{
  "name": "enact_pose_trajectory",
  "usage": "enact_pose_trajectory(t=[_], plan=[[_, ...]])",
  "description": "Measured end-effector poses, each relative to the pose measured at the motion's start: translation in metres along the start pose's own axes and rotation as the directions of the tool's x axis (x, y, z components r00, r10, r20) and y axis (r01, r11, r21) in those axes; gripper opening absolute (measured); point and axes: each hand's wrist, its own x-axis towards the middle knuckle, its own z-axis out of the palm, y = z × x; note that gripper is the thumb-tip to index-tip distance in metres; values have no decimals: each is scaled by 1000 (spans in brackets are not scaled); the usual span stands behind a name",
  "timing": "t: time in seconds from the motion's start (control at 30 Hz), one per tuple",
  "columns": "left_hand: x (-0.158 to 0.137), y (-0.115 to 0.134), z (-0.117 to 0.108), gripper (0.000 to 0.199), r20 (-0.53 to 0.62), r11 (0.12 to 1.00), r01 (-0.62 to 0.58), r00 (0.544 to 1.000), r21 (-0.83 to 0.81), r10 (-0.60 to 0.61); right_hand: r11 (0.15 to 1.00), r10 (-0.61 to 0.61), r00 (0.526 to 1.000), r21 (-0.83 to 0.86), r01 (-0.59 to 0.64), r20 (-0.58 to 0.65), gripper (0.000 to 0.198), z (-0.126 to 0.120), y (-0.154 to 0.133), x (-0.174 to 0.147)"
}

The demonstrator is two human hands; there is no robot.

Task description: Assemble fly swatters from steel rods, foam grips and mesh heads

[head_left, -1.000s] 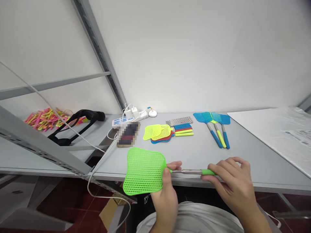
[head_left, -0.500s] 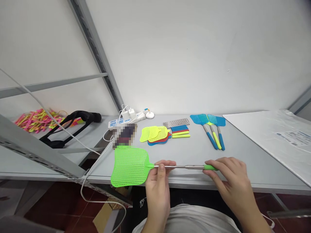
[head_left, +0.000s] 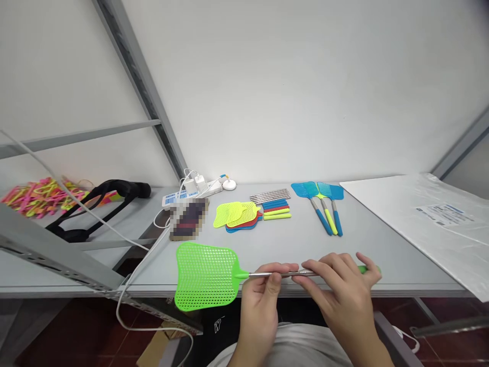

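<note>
A green fly swatter point(head_left: 207, 276) with a metal telescopic rod and a green grip lies level across my two hands, above the table's front edge. My left hand point(head_left: 263, 295) pinches the thin rod a short way right of the swatter's head. Close beside it, my right hand point(head_left: 340, 290) grips the thicker metal section with thumb and fingers, its little finger raised near the green grip. Beyond them on the table point(head_left: 282, 250) lie loose yellow swatter heads point(head_left: 242, 214) over red and blue ones, metal rods point(head_left: 270, 196), and coloured grips point(head_left: 277, 209).
Several swatters with blue heads point(head_left: 305, 189) lie fanned out to the right. A white wrapped board point(head_left: 412, 214) covers the right end. On the left are a power strip point(head_left: 179, 198), white cables, a black frame-like object point(head_left: 95, 209), a pink and yellow pile point(head_left: 42, 196), and a metal shelf post point(head_left: 141, 86).
My right hand has moved left from the green grip onto the metal section, closer to my left hand. The swatter's rod and both hands sit slightly lower in view.
</note>
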Motion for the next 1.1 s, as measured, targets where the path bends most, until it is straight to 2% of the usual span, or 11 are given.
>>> enact_pose_trajectory(t=[0.07,0.23,0.37,0.57,0.73,0.8,0.9,1.03,1.1], plan=[[-2,2,0,26,-3,999,-21,1000,40,21,1000,-12,1000,27,12,14,17,0,-1,0],[-1,9,-9,27,-221,989,-121,966,88,137,1000,-5,1000,23,5,-23,21,-1,9,3],[6,16,-15,26,-288,987,-162,945,-4,154,999,-32,999,-20,31,-31,24,-4,24,5],[31,46,-40,25,-464,948,-268,871,-171,162,988,-57,997,-144,48,-60,29,-13,62,7],[44,73,-68,26,-573,871,-430,786,-236,232,969,-39,997,-247,21,-69,35,-19,93,5],[44,74,-72,26,-564,873,-419,795,-249,221,967,-41,997,-255,22,-70,34,-20,99,4],[43,66,-71,26,-562,897,-344,815,-278,139,962,-33,994,-274,2,-106,33,-20,98,2],[38,55,-61,24,-586,896,-355,798,-268,141,969,-54,994,-247,30,-92,36,-18,80,2],[32,49,-50,25,-528,908,-320,838,-271,138,976,-103,994,-197,95,-31,32,-16,68,1]])
